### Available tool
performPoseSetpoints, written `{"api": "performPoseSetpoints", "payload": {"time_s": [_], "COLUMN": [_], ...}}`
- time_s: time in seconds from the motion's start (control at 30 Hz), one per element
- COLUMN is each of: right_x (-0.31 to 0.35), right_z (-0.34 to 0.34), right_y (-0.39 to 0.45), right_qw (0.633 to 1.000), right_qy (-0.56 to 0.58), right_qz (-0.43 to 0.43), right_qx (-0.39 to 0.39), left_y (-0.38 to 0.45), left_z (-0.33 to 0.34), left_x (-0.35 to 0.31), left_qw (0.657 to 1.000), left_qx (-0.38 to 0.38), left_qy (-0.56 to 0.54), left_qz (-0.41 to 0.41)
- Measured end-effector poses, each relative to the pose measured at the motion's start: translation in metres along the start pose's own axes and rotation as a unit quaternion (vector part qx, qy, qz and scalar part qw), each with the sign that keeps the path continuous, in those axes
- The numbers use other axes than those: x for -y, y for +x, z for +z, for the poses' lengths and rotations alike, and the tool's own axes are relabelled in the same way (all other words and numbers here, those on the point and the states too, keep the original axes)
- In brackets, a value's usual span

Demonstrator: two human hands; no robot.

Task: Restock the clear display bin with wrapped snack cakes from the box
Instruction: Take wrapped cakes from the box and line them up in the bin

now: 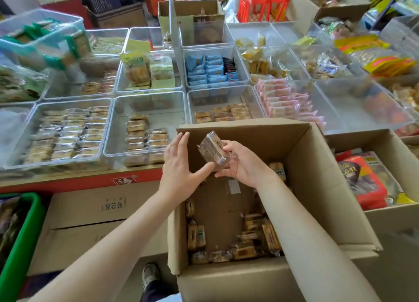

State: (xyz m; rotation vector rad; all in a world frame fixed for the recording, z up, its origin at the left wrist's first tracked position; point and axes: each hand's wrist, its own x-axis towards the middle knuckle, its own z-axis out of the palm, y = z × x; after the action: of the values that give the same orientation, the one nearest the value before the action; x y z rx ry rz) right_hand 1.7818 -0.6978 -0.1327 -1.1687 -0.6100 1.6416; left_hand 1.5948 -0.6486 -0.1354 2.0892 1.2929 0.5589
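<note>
A large open cardboard box (317, 165) stands in front of me with several wrapped snack cakes (249, 238) left along its bottom. My right hand (242, 163) grips a small stack of wrapped cakes (212, 149) above the box. My left hand (181, 163) is beside it with straight fingers, its thumb touching the underside of the stack. Just left of the box sits a clear display bin (115, 129), partly filled with rows of the same brown cakes (145, 136).
More clear bins of wrapped snacks cover the table: one at the far left (34, 124), a blue-packet bin (240, 68) and a pink-packet bin (317, 102). A second box with red bags (362, 179) stands to the right. Closed cartons (90, 211) and a green crate (25, 233) are below left.
</note>
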Motion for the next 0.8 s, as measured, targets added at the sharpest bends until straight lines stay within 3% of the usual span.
{"api": "performPoseSetpoints", "payload": {"time_s": [0.17,0.33,0.43,0.53,0.63,0.7,0.8], "right_x": [0.023,0.035,0.033,0.031,0.031,0.03,0.028], "right_z": [0.038,0.084,0.117,0.147,0.171,0.186,0.197], "right_y": [0.005,0.027,0.05,0.085,0.125,0.151,0.19], "right_qw": [0.997,0.973,0.964,0.976,0.992,0.996,0.992], "right_qy": [-0.06,-0.216,-0.25,-0.196,-0.119,-0.068,-0.034], "right_qz": [-0.041,-0.081,-0.086,-0.061,-0.001,0.032,0.045], "right_qx": [0.032,-0.021,-0.04,-0.075,-0.04,-0.04,-0.116], "left_y": [0.004,0.025,0.039,0.055,0.074,0.089,0.118], "left_z": [-0.027,-0.071,-0.098,-0.122,-0.141,-0.149,-0.15], "left_x": [-0.001,0.023,0.051,0.082,0.115,0.143,0.196], "left_qw": [0.996,0.994,0.992,0.986,0.981,0.982,0.988], "left_qx": [-0.002,-0.029,-0.019,-0.043,-0.057,-0.036,0.011], "left_qy": [-0.063,-0.059,-0.078,-0.133,-0.175,-0.175,-0.149], "left_qz": [0.064,0.086,0.095,0.087,0.066,0.054,0.03]}}
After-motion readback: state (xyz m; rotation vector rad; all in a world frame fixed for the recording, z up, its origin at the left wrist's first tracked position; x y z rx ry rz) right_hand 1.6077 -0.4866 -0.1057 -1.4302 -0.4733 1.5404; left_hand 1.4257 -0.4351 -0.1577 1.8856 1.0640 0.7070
